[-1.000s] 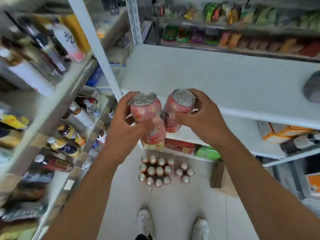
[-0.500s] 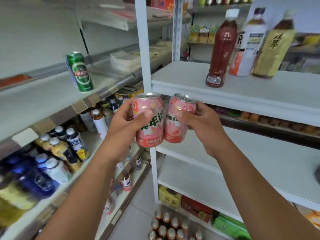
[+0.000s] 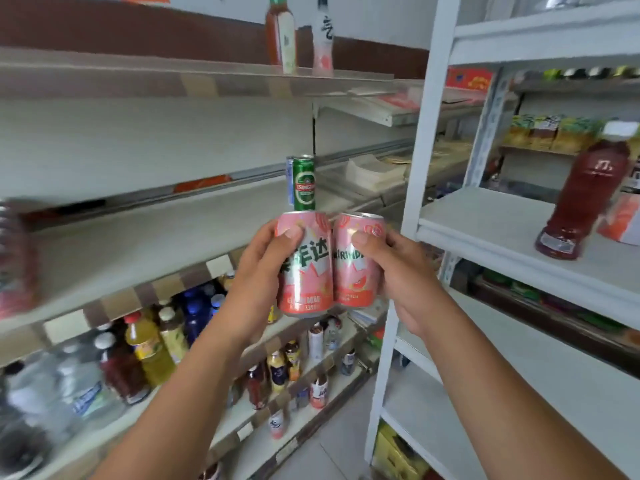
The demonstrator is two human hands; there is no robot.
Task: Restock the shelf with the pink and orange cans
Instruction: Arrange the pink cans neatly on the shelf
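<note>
Green beer can (image 3: 304, 183) on shelf (image 3: 138, 244), just behind pink cans (image 3: 306, 271)

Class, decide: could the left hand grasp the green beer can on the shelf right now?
Probably not: the left hand grips a pink drink can, though nothing seems to block the way to the green beer can.

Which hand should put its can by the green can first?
Probably left hand: its pink can appears just below the green can; the right hand holds the other pink can farther right.
</note>
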